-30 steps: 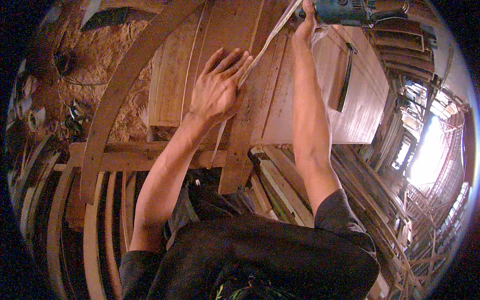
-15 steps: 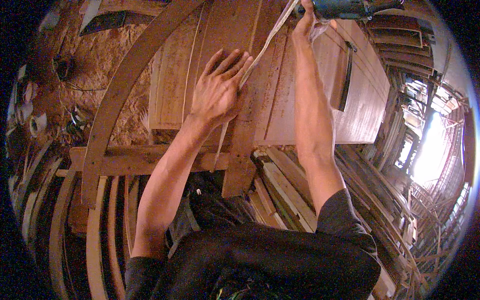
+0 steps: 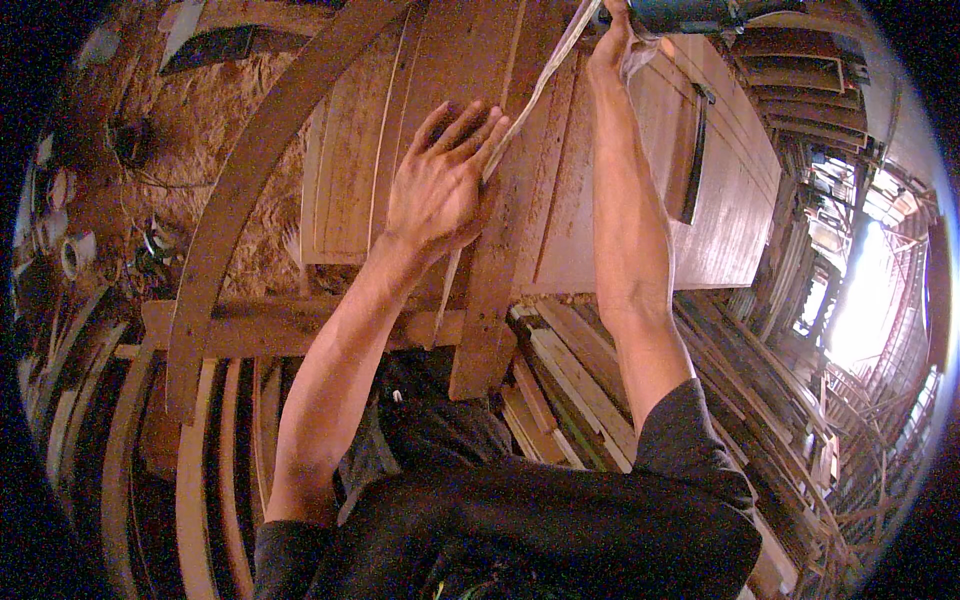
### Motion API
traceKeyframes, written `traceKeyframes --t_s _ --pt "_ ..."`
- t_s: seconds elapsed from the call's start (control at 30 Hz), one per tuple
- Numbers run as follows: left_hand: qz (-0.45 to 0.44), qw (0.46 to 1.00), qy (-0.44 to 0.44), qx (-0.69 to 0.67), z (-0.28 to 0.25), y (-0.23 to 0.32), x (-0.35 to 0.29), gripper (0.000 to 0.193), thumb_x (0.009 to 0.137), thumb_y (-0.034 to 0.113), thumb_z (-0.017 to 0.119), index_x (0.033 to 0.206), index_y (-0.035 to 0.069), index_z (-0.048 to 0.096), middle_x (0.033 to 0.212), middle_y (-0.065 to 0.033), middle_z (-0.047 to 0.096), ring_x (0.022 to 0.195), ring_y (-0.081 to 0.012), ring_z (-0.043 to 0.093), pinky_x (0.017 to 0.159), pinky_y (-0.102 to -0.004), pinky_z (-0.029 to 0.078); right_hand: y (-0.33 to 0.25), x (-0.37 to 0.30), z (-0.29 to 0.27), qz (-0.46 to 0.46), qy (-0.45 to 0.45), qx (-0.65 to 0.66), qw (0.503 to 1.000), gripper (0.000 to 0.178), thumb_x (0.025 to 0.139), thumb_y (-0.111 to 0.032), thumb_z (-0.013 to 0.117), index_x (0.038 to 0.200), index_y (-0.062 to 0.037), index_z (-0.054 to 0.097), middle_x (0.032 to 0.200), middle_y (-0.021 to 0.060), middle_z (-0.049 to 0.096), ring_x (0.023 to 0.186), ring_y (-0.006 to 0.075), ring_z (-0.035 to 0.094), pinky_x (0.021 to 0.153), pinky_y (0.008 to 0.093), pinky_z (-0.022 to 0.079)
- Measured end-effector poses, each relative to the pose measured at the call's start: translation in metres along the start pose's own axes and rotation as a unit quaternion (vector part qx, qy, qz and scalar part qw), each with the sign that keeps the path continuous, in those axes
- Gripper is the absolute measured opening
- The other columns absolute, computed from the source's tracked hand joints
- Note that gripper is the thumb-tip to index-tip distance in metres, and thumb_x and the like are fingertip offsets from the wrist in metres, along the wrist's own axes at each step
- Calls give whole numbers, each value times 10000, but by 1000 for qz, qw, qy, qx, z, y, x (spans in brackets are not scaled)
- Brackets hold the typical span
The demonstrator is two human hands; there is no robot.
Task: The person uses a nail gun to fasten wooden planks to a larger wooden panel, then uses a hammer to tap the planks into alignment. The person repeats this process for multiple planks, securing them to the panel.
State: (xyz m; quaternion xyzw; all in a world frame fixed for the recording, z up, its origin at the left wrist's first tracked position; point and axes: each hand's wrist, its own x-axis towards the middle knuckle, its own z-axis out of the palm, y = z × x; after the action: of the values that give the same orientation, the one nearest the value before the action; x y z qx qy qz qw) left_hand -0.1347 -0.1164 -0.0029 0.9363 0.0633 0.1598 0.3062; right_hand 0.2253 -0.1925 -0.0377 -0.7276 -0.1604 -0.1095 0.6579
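My left hand [image 3: 440,190] lies over a brown wooden plank [image 3: 490,290], its fingers stretched out. A pale, thin strip or cord [image 3: 550,72] runs from the top edge down along the fingertips, passes under the palm and comes out below it. At the top edge my right hand [image 3: 612,50] is wrapped round a dark teal power tool [image 3: 690,14], partly cut off by the picture's edge; its exact kind cannot be made out. Under my right forearm spreads a wide wooden panel [image 3: 560,220].
A curved wooden piece [image 3: 235,200] arches on the left, joined near a crossbar [image 3: 270,328]. Long boards [image 3: 570,380] are stacked below the panel. A dark bar [image 3: 693,155] lies on the panel's right part. Brown ground [image 3: 180,100] with scattered items shows at the left.
The whole view has shifted very slightly. Both hands keep their places on the plank and the tool.
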Motion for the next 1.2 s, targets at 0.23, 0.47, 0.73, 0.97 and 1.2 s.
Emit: traceKeyframes --t_s 0.23,0.47,0.73,0.97,1.2 --pt "5 1000 -3 17 6 -3 3 630 938 269 598 1520 63 468 1530 -111 535 1482 -262 409 1280 -457 202 3 7 -3 16 -17 -40 999 811 741 -427 912 1373 -35 588 1340 81 625 1192 248 583 1048 398 456" --pt "-14 1000 -17 8 1 3 5 618 957 286 586 1523 70 466 1537 -105 528 1486 -261 403 1284 -456 197 -14 -3 5 -21 -4 -40 999 746 768 -394 895 1333 -12 595 1285 88 635 1149 239 588 1024 392 467" --pt "-11 1000 -21 -4 1 4 6 655 918 244 614 1528 65 456 1542 -108 521 1487 -263 402 1283 -458 197 -11 -1 6 -24 -17 8 1000 674 787 -383 881 1284 -21 605 1245 70 635 1132 226 586 1017 380 460" --pt "-8 999 -35 -10 -1 5 5 670 905 229 620 1531 63 450 1551 -111 510 1489 -263 398 1284 -462 192 4 6 2 -31 -11 -3 999 621 810 -374 863 1259 -21 620 1248 62 634 1144 232 584 1030 398 457" --pt "3 999 -45 19 -5 -2 2 695 910 256 622 1547 64 423 1565 -107 494 1501 -258 380 1288 -457 182 -12 -8 23 -40 -1 40 998 571 893 -437 759 1267 -24 636 1291 91 606 1234 242 515 1168 397 311"
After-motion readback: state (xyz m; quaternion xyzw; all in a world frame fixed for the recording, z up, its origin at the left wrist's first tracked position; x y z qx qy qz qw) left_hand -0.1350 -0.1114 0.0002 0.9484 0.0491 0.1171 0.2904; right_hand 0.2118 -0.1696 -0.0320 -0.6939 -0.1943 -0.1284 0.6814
